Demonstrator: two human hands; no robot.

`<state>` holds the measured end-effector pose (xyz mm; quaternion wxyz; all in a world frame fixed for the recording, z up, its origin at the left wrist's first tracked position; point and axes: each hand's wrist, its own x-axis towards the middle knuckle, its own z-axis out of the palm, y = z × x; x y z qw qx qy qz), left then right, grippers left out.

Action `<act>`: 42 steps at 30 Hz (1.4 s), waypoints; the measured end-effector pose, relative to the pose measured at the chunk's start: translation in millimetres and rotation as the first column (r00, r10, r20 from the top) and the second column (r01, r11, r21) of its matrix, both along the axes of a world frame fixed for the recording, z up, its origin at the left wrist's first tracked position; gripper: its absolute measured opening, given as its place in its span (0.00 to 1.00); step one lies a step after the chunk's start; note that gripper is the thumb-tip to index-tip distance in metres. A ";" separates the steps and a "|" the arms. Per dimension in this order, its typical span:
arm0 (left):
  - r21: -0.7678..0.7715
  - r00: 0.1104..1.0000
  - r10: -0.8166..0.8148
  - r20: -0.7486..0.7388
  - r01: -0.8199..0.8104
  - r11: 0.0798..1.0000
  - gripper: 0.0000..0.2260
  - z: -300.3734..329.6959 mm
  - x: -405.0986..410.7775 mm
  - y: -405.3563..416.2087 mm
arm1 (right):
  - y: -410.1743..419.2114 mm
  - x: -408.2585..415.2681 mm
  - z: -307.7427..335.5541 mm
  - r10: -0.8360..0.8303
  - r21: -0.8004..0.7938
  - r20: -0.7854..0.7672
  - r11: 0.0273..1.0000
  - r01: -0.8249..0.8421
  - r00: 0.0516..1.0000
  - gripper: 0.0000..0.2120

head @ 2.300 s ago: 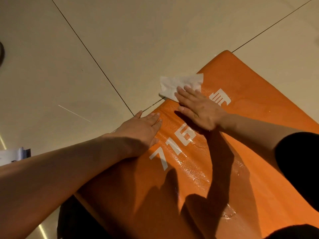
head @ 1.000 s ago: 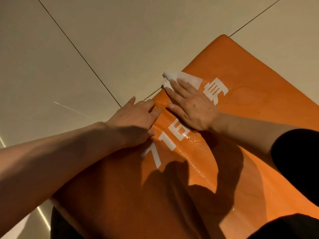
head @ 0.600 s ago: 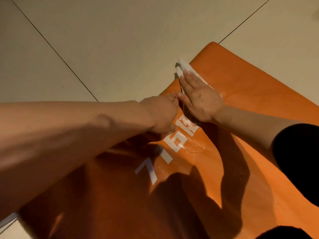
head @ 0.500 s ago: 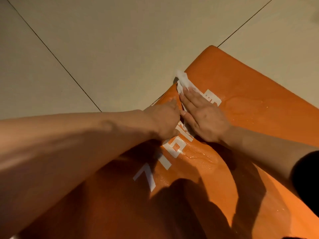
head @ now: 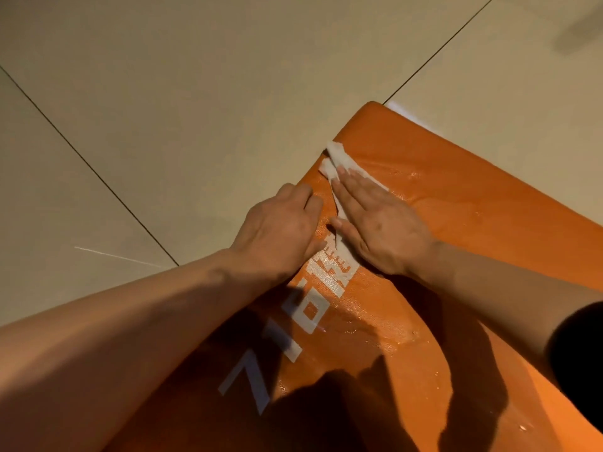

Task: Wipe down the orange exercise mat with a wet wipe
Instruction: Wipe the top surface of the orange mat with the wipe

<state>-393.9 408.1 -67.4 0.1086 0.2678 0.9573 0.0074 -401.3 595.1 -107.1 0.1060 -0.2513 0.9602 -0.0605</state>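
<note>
1. Pale floor tiles [head: 195, 93] with dark grout lines fill the upper and left of the frame; the orange exercise mat [head: 473, 223] runs from the centre down to the lower right, its corner at upper centre.
2. The right hand [head: 381, 223] lies flat with straight fingers, pressing the wet wipe [head: 339, 161] onto the mat near its left edge. The wipe is bunched into a narrow strip that pokes out past the fingertips toward the corner.
3. The left hand [head: 280, 230] rests at the mat's left edge, just beside the right; its fingers seem loosely bent and hold nothing, though their tips are hard to read here.
4. Two seconds ago the wipe lay spread wide and partly off the mat; since then it has been drawn inward and crumpled, and the left hand has closed in beside the right.
5. Wet sheen covers the white lettering [head: 326, 278] below the hands, so that stretch looks wiped; the corner probably comes next.
</note>
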 end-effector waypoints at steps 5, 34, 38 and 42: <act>0.095 0.994 0.027 0.102 -0.037 0.995 0.33 -16.1 -6.5 8.6 | -10.8 -58.0 -0.9 -0.101 0.031 0.038 0.994 0.100 0.994 0.31; -0.284 0.993 0.041 0.112 -0.007 0.959 0.44 -12.8 -26.3 49.2 | 22.9 -102.8 4.2 -0.248 0.082 0.073 0.967 0.242 0.966 0.33; -0.213 0.973 0.067 0.222 -0.019 0.977 0.44 -14.0 -28.6 48.4 | 43.4 -74.8 3.8 -0.289 0.071 0.052 0.956 0.285 0.956 0.33; -0.195 0.961 0.076 0.266 -0.023 0.981 0.44 -14.3 -31.9 52.3 | 29.5 -84.7 8.0 -0.372 0.041 0.166 0.928 0.370 0.913 0.34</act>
